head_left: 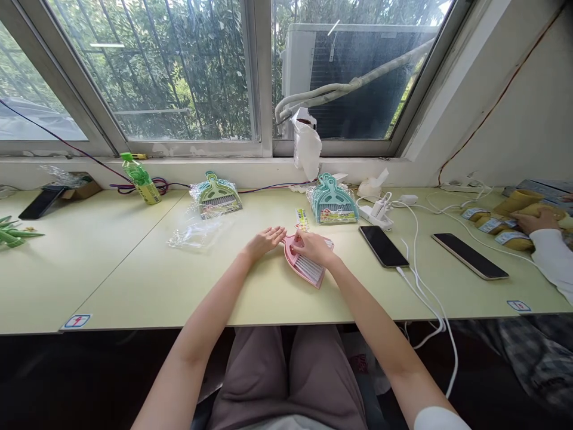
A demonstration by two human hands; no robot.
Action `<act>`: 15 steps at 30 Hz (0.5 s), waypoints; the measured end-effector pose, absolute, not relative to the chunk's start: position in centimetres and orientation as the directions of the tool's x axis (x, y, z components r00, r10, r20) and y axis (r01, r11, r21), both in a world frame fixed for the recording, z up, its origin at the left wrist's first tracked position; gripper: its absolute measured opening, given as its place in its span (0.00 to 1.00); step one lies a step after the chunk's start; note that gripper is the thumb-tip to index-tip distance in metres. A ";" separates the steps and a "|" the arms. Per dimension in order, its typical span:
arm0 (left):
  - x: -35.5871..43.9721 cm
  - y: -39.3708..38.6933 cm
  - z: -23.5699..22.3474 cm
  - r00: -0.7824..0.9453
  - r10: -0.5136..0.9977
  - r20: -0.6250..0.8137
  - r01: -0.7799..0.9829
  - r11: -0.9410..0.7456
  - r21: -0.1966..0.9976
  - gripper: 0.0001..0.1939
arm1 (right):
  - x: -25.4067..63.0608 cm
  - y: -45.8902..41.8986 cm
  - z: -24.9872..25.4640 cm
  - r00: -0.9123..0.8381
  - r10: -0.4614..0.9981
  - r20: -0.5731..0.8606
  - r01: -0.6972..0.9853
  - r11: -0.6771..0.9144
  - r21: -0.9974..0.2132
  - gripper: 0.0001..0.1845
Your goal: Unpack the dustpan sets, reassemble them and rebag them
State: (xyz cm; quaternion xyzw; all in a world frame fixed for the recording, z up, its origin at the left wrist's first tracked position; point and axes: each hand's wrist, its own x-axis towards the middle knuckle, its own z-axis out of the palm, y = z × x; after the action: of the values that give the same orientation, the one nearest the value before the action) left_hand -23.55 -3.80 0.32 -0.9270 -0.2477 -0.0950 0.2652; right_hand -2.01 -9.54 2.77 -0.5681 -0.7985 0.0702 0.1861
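A small pink dustpan lies on the table in front of me, with a matching brush with pale bristles nested in it. My right hand reaches over the set, its fingers bent and pinched at the handle end. The palm and wrist hide part of the brush. Beside the handle tip rests my left hand, fingers stretched out and close together, fingertips touching or almost touching the pink handle. Just beyond my right hand is a small yellow printed label card.
Wrapped green dustpan sets and teal ones stand at the back. Clear plastic wrap lies left, a green bottle behind it. Rightward are a phone, white cables, another phone and another person's hand on yellow rolls.
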 end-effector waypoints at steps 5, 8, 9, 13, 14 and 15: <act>-23.2 -4.1 0.5 0.845 0.444 0.299 0.534 -0.738 -0.413 0.23 | -2.0 -9.3 2.6 -0.280 0.949 0.144 0.878 0.314 -0.361 0.09; -23.2 -4.2 0.5 0.845 0.454 0.284 0.535 -0.737 -0.414 0.23 | -2.0 -9.4 2.7 -0.290 0.949 0.128 0.882 0.316 -0.348 0.09; -23.1 -4.2 0.5 0.847 0.455 0.275 0.532 -0.734 -0.422 0.23 | -2.1 -9.5 2.8 -0.292 0.948 0.126 0.887 0.317 -0.335 0.09; -23.2 -4.0 0.5 0.859 0.444 0.255 0.511 -0.727 -0.458 0.23 | -2.3 -9.8 3.1 -0.281 0.951 0.130 0.918 0.306 -0.251 0.11; -23.2 -4.0 0.4 0.860 0.439 0.259 0.509 -0.727 -0.460 0.23 | -2.3 -9.9 3.1 -0.277 0.951 0.135 0.923 0.302 -0.236 0.11; -23.3 -3.9 0.4 0.861 0.434 0.266 0.509 -0.728 -0.459 0.23 | -2.4 -9.9 3.1 -0.273 0.952 0.141 0.927 0.299 -0.228 0.11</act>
State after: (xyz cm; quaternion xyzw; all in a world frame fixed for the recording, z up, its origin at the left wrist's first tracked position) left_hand -23.28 -3.92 0.37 -0.9270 -0.2542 -0.0701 0.2668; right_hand -2.39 -9.90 3.06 -0.5898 -0.7962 0.0501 0.1254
